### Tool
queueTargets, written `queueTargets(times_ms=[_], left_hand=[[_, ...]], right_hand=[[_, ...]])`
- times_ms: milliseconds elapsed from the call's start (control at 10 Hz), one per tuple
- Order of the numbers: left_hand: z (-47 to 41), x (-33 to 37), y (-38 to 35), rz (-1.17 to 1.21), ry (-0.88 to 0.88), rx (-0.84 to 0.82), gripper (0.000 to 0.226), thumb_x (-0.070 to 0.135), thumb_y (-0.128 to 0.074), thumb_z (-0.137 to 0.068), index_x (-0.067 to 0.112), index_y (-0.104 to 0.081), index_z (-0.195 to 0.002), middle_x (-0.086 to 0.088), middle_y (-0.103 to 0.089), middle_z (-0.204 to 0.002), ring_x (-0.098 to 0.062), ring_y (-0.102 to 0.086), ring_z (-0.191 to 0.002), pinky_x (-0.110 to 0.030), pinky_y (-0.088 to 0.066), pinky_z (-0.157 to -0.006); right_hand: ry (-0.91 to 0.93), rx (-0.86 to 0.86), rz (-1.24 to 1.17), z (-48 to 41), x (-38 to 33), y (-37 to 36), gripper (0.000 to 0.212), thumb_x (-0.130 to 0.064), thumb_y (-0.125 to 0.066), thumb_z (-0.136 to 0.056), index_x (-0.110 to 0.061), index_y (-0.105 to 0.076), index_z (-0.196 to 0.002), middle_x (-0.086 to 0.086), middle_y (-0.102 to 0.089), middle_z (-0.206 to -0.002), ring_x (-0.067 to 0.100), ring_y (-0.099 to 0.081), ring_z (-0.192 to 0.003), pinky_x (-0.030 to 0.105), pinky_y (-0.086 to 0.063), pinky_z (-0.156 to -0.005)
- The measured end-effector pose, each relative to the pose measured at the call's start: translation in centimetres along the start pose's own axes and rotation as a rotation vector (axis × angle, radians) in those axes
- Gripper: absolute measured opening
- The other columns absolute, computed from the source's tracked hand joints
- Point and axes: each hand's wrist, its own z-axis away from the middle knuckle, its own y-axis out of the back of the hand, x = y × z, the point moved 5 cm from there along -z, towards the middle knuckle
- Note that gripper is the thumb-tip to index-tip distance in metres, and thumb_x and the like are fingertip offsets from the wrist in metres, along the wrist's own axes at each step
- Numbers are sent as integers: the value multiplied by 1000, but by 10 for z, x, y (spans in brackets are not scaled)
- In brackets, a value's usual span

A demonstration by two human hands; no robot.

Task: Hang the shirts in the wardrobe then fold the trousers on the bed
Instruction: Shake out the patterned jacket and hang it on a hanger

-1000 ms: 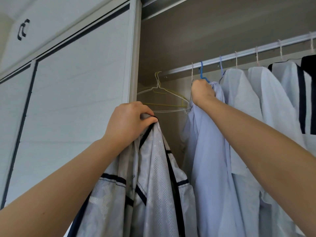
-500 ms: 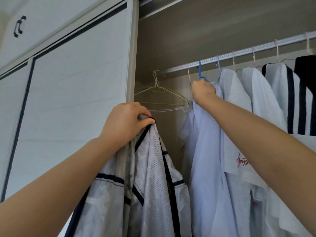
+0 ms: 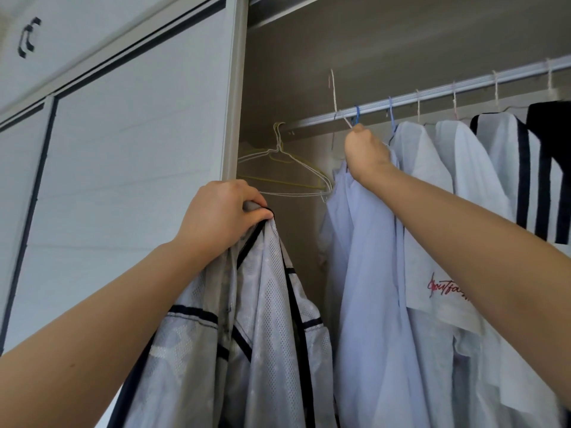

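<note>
My left hand (image 3: 221,216) grips the collar of a white mesh shirt with dark navy trim (image 3: 265,329), held up in front of the open wardrobe. My right hand (image 3: 364,151) is raised to the silver rail (image 3: 432,95) and grips the top of a pale blue shirt (image 3: 367,288) at its blue hanger hook (image 3: 357,114). A thin pale hanger hook (image 3: 335,91) sticks up above the rail just left of that hand. Two or three empty wire hangers (image 3: 287,174) hang at the rail's left end. No trousers or bed are in view.
Several white shirts (image 3: 448,186) hang to the right of the blue one, one with red script print (image 3: 445,290), then a black-and-white striped garment (image 3: 540,168). The white sliding door (image 3: 129,143) stands at the left, its edge beside the empty hangers.
My right hand has shifted slightly at the blue hanger hook, and a thin pale hook now sticks up over the rail. The left hand still holds the mesh shirt in place.
</note>
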Motion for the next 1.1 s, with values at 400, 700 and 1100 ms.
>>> queueTargets(times_ms=[400,700,1100], left_hand=[[4,9,0,-79,-18,-13,19,36,-67,-90,21,-76,-97,2,-68,-97,-22,-63,-86,-32,-48,-76],[10,22,8,-59,56,-3,18,33,-65,-92,17,-73,-95,0,-66,-96,-21,-59,-85,-31,-43,-75],[37,90,37,-143,197,-67,12,28,-70,-90,18,-74,-89,-2,-72,-92,-22,-61,-87,-32,-45,-77]], right_hand=[[31,37,-194,94,-5,49,23,0,-34,-96,5,-46,-116,23,-54,-99,38,-55,-91,40,-37,-70],[-361,58,-938,169,37,76,21,-20,-34,-99,-18,-50,-85,9,-61,-106,27,-68,-83,36,-57,-61],[-709,-135,-1637,263,120,130,26,-24,-41,-102,-12,-60,-89,12,-73,-75,31,-73,-79,30,-56,-60]])
